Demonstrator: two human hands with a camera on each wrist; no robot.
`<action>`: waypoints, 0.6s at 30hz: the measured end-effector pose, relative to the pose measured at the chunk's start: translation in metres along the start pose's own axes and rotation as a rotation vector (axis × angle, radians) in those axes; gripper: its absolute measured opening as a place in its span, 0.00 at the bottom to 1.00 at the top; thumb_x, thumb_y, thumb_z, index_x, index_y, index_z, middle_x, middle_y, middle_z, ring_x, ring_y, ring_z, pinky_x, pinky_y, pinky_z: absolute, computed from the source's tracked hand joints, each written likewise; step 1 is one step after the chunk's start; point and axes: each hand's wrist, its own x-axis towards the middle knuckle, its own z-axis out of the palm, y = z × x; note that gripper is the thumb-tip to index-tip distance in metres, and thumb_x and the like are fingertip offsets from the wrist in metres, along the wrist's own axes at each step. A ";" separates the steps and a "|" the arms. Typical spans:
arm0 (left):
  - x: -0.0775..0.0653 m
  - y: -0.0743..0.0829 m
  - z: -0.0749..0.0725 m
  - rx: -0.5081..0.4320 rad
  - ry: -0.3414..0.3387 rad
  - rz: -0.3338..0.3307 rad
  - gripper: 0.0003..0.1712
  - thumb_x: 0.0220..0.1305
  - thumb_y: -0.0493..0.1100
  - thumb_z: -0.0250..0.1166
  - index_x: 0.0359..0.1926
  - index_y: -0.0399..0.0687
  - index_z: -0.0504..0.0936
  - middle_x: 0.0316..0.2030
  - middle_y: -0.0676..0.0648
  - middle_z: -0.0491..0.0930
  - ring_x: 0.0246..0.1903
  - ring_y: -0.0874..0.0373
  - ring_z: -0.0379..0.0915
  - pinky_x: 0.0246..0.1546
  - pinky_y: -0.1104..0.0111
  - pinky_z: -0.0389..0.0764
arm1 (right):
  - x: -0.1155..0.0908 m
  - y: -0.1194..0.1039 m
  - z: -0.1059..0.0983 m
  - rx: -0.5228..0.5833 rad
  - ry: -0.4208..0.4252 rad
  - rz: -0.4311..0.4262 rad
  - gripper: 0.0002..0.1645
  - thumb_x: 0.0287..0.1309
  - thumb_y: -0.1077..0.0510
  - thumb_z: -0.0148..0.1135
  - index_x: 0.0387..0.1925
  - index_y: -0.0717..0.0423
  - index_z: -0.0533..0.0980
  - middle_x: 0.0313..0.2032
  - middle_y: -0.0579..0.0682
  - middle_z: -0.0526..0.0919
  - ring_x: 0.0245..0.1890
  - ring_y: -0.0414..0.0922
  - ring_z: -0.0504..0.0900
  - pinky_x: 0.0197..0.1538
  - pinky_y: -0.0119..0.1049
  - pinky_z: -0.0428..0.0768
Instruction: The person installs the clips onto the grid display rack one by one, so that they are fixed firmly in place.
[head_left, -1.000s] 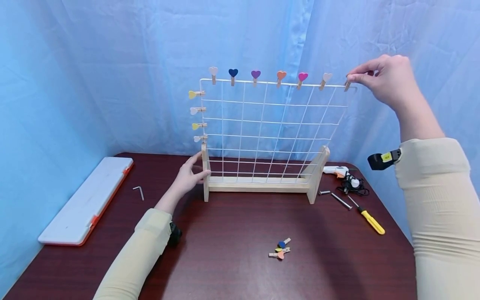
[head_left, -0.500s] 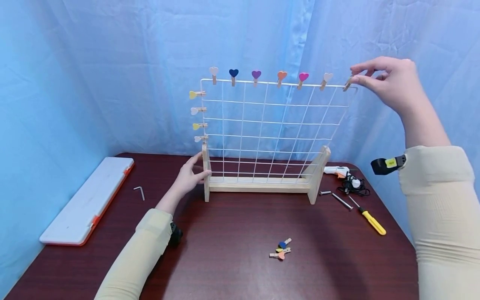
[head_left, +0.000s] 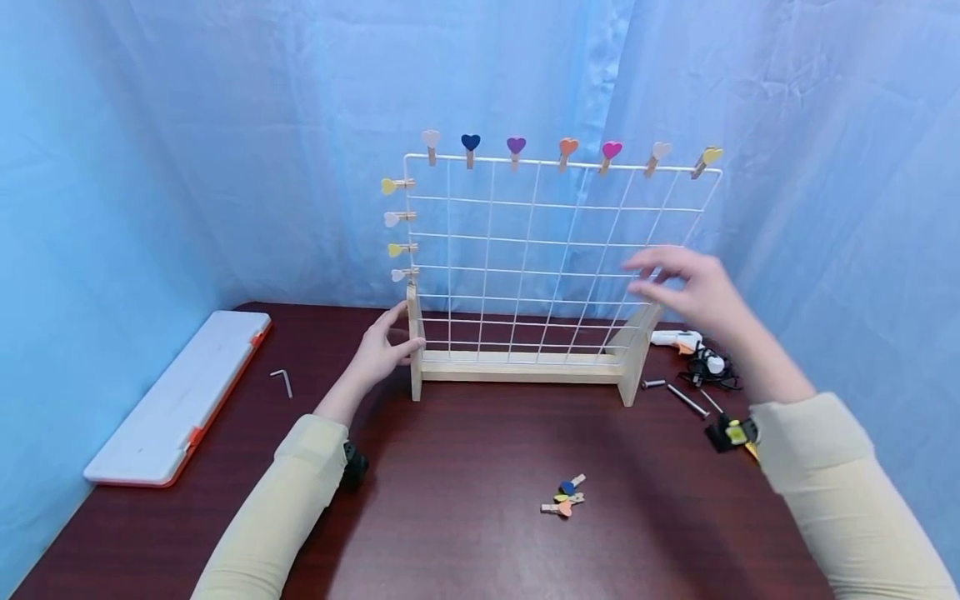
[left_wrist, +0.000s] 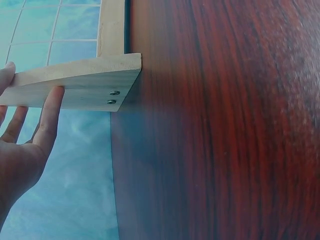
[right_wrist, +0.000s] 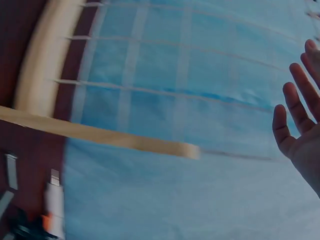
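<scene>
A white wire grid stands in a wooden stand on the dark red table. Heart clothespins line its top rail, with a yellow heart clothespin at the right corner. More yellow and white ones, such as the top yellow clothespin, run down the left side. My left hand grips the stand's left upright, thumb on one side and fingers on the other. In front of the grid's right part is my right hand, fingers spread and holding nothing. It is slightly blurred.
Several loose clothespins lie on the table in front of the stand. A white case and a hex key are at left. At right lie a glue gun, a bolt and a screwdriver, partly hidden by the right wrist camera.
My right hand has let go of the yellow heart clothespin at the top right corner and moved down and left. The clothespin stays on the rail. My left hand keeps its place.
</scene>
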 end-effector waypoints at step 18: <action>0.009 -0.019 0.002 0.027 0.026 -0.002 0.42 0.55 0.43 0.64 0.67 0.65 0.52 0.63 0.48 0.56 0.49 0.44 0.67 0.31 0.63 0.82 | -0.135 0.017 0.141 0.353 -0.705 -0.028 0.13 0.50 0.55 0.64 0.40 0.45 0.80 0.38 0.40 0.77 0.33 0.39 0.75 0.32 0.30 0.76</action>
